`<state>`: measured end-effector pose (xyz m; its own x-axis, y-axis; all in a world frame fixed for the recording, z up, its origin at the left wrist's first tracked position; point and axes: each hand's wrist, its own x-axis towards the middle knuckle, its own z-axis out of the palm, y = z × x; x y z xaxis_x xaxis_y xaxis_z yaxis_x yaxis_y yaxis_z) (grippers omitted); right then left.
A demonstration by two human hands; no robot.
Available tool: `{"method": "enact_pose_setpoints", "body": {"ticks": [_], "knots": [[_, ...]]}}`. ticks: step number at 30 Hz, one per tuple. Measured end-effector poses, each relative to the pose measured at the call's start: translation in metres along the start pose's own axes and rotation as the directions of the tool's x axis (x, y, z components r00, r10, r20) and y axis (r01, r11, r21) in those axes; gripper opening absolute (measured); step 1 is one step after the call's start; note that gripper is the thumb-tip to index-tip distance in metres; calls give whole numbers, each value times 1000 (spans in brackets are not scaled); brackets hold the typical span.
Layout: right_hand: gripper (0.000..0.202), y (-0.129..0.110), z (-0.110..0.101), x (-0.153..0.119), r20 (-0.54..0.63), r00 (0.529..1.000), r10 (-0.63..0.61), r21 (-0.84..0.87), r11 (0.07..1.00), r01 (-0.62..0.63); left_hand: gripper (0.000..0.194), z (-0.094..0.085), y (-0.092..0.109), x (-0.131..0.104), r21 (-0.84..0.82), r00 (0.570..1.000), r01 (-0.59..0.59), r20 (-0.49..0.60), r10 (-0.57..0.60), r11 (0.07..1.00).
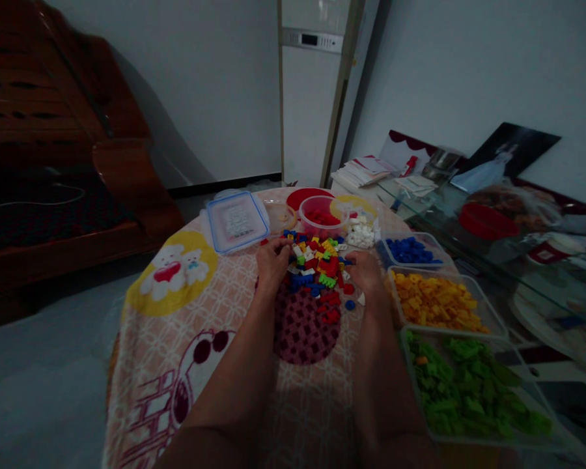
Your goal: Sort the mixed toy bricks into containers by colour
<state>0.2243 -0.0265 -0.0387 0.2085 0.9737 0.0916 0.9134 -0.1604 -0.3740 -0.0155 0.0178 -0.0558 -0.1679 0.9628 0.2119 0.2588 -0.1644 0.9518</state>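
Observation:
A loose pile of mixed toy building bricks (317, 260) in red, yellow, white, blue and green lies on the cloth-covered table. At the pile's left edge is my left hand (273, 260), fingers bent and drawn together against the bricks. My right hand (365, 268) rests at the right edge, its fingertips closed together near some small bricks. Whatever either hand grips is too small and dark to make out. Just behind the pile stands a round pink tub (323, 228) with red bricks in it. White bricks (361, 232) are heaped beside the tub.
Along the right stand clear boxes of blue bricks (413, 251), yellow bricks (437, 303) and green bricks (469, 384). A blue-rimmed lid (239, 222) lies at the back left. A cluttered glass table (420, 215) adjoins the right side; a wooden bench (122, 176) is at left.

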Motion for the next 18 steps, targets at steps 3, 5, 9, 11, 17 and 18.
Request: {"method": "enact_pose_setpoints", "body": {"ticks": [3,5,9,11,17,18], "knots": [[27,-2,-2,-1,9,1000,-15,-13,1000,15,29,0,0,0,19,1000,-14,-8,14,1000],[21,-4,-5,-2,-17,1000,4,-8,1000,-4,30,1,-1,1,24,1000,-23,-9,23,999],[25,-6,-14,-2,-127,989,71,9,997,-71,31,0,-1,1,20,1000,-16,-6,16,1000],[26,-5,-17,0,-162,983,84,13,996,-83,30,0,0,0,23,1000,-7,-13,7,1000],[30,0,-7,-1,-99,995,25,24,999,-23,29,0,3,-2,5,1000,1,-10,-1,1000],[32,0,-5,-2,-64,998,-2,25,1000,3,29,-1,3,-2,3,1000,0,-7,0,1000]]}}
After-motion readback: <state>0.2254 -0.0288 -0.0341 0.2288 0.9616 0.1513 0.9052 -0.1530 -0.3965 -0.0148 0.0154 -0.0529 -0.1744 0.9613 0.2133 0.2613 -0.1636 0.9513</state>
